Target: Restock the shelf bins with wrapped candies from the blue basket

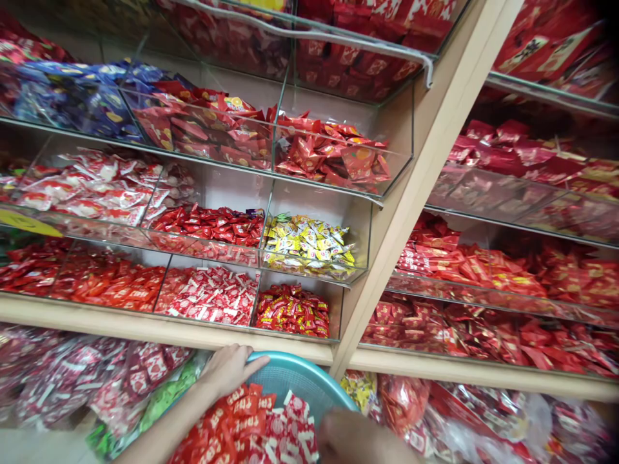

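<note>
A teal plastic basket (290, 367) stands below the shelves at the bottom centre, its far rim near the lowest wooden ledge. My left hand (231, 370) grips that rim at the left, with the thumb lying along it. Inside the basket are red-wrapped candies (232, 425) and, beside them, red-and-white wrapped candies (290, 428). Over the basket's right side is my right hand (348, 438), smeared by motion; its fingers and anything in them cannot be made out.
Clear-fronted shelf bins hold wrapped candies, among them yellow-and-white ones (309, 241), red-and-yellow ones (293, 312) and blue packets (82, 96). A slanting wooden post (411, 200) divides the shelving. Plastic bags of candy (72, 380) lie under the wooden ledge (120, 325).
</note>
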A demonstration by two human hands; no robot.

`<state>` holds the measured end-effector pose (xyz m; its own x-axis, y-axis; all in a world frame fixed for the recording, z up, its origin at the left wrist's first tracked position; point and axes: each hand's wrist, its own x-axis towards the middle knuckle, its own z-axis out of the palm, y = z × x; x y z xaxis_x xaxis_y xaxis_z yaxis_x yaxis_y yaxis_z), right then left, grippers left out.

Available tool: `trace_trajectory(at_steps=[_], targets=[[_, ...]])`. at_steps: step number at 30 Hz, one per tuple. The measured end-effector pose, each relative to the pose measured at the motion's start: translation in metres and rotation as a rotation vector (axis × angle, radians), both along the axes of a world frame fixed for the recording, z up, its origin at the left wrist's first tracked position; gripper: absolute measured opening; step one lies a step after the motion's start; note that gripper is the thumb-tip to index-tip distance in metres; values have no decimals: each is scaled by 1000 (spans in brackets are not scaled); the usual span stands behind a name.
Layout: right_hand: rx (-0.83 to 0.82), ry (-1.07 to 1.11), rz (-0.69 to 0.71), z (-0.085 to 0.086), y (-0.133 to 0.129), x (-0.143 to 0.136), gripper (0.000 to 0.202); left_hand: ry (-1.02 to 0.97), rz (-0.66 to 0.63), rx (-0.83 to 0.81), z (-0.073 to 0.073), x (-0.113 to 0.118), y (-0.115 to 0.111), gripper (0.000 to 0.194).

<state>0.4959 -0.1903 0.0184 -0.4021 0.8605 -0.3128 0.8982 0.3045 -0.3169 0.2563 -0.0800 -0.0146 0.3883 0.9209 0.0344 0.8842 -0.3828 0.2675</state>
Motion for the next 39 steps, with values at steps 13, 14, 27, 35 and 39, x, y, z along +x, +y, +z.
trace_trajectory(at_steps=[13,14,27,35,39], targets=[[696,-150,-252,33,151,-25,51,-8,3,-5,3,-1,-1,64],[705,-164,-258,30,155,-27,53,-6,5,-6,4,-1,-2,65],[706,-214,-267,21,159,-28,54,-5,-6,2,-2,-1,2,66],[711,-196,-282,19,156,-29,48,6,-2,4,-2,-1,2,68],[716,-187,-294,20,155,-31,46,3,1,-1,-2,0,3,68]])
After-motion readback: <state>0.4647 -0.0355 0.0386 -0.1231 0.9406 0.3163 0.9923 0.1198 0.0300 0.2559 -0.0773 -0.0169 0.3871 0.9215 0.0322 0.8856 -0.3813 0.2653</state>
